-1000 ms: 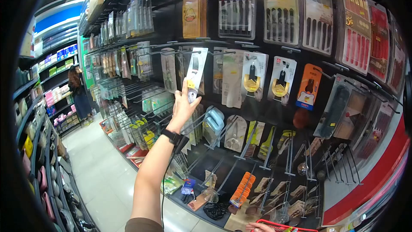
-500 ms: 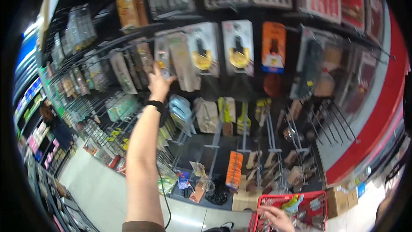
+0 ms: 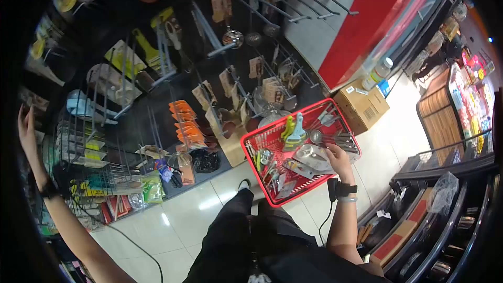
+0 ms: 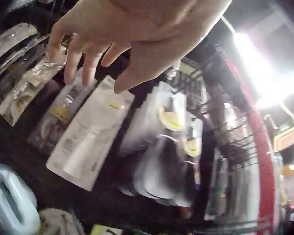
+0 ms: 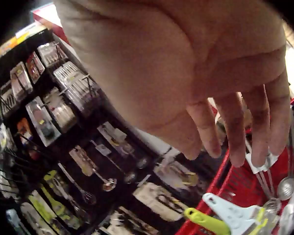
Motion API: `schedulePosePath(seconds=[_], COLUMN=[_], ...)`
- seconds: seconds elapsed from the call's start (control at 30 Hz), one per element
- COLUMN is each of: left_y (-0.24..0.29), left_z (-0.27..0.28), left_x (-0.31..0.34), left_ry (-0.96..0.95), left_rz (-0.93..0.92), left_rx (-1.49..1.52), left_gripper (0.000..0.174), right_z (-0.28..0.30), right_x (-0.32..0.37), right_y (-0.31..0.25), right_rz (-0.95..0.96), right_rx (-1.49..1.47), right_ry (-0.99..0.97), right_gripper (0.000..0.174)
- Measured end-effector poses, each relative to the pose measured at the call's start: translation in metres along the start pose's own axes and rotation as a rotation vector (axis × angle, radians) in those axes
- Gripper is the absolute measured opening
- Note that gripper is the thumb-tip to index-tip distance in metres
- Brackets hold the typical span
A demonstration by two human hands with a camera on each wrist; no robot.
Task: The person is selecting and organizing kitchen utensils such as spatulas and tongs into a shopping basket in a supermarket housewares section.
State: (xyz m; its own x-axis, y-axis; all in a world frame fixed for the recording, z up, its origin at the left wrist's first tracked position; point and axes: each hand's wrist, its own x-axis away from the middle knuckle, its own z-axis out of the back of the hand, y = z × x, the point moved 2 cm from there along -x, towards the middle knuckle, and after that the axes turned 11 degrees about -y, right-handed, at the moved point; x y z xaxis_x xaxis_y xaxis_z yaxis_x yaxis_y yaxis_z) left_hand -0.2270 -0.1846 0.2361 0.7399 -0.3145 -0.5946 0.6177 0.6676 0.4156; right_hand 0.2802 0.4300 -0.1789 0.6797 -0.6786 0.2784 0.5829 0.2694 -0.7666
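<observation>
My left hand (image 3: 30, 136) reaches to the rack at the far left of the head view. In the left wrist view its fingers (image 4: 90, 66) are spread and loosely bent, holding nothing, at the upper ends of hanging packs. Closest below are a long white pack (image 4: 90, 134) and a clear pack with a yellow label (image 4: 61, 110). My right hand (image 3: 339, 163) hovers over the right side of the red shopping basket (image 3: 272, 199), fingers extended. Inside lie utensils with green and pale blue handles (image 3: 296, 131), metal ladles (image 3: 316, 136) and several packaged items (image 3: 309, 157).
Utensils hang on metal hooks (image 3: 222, 50) along the dark rack, with orange packs (image 3: 187, 123) low down. A cardboard box (image 3: 361, 107) stands beyond the basket, bearing a clear bottle (image 3: 378, 73). Another shelf (image 3: 414, 230) borders the right side. A cable (image 3: 131, 243) trails from the left wrist.
The head view has swung down and right, onto the basket. My left hand, earlier at a packaged fork on the rack, now holds nothing. More of my right hand and the basket shows.
</observation>
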Motion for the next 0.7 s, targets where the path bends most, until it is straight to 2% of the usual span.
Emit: schedulePosePath(seconds=[0.07,0.13,0.17,0.23,0.27,0.3,0.33,0.37,0.43,0.47,0.5,0.6,0.7], left_y=[0.057,0.124,0.139,0.171,0.186,0.187,0.193,0.191,0.192,0.198,0.206,0.224,0.23], left_z=[-0.024,-0.064,-0.087,-0.147,-0.179,-0.21,-0.239,-0.267,-0.308,-0.32,-0.328,-0.346,-0.36], left_x=[0.06,0.113,0.139,0.183,0.198,0.217,0.234,0.254,0.289,0.301,0.307,0.32,0.325], left_ry=[-0.014,-0.064,-0.109,-0.434,-0.608,-0.743,-0.811,-0.85,-0.959,-1.028,-1.033,-1.145,-1.178], left_rz=[0.013,-0.021,0.018,0.045,0.051,0.216,0.205,0.198,0.188,0.186,0.181,0.157,0.115], left_rx=[0.044,0.0,0.045,0.137,0.252,0.292,0.37,0.437,0.511,0.515,0.52,0.588,0.646], left_gripper=[0.04,0.036,0.031,0.028,0.028,0.029,0.027,0.026,0.025,0.024,0.024,0.024,0.023], right_z=[-0.004,-0.006,-0.007,-0.015,-0.018,-0.02,-0.022,-0.027,-0.033,-0.036,-0.041,-0.05,-0.046], right_x=[-0.007,-0.005,-0.003,-0.002,-0.003,-0.004,-0.004,-0.005,-0.008,-0.013,-0.013,-0.015,-0.006], right_y=[0.04,0.059,0.063,0.073,0.075,0.078,0.081,0.083,0.091,0.095,0.095,0.087,0.073], right_rz=[-0.023,-0.078,-0.124,-0.136,-0.141,-0.306,-0.471,-0.475,-0.6,-0.687,-0.693,-0.7,-0.612], right_rx=[0.045,0.203,0.228,0.438,0.437,0.44,0.442,0.442,0.6,0.626,0.625,0.64,0.516], right_ry=[0.061,0.121,0.103,0.25,0.25,0.282,0.312,0.316,0.392,0.29,0.295,0.483,0.466], right_gripper=[0.029,0.028,0.032,0.039,0.039,0.043,0.048,0.048,0.053,0.055,0.055,0.044,0.042])
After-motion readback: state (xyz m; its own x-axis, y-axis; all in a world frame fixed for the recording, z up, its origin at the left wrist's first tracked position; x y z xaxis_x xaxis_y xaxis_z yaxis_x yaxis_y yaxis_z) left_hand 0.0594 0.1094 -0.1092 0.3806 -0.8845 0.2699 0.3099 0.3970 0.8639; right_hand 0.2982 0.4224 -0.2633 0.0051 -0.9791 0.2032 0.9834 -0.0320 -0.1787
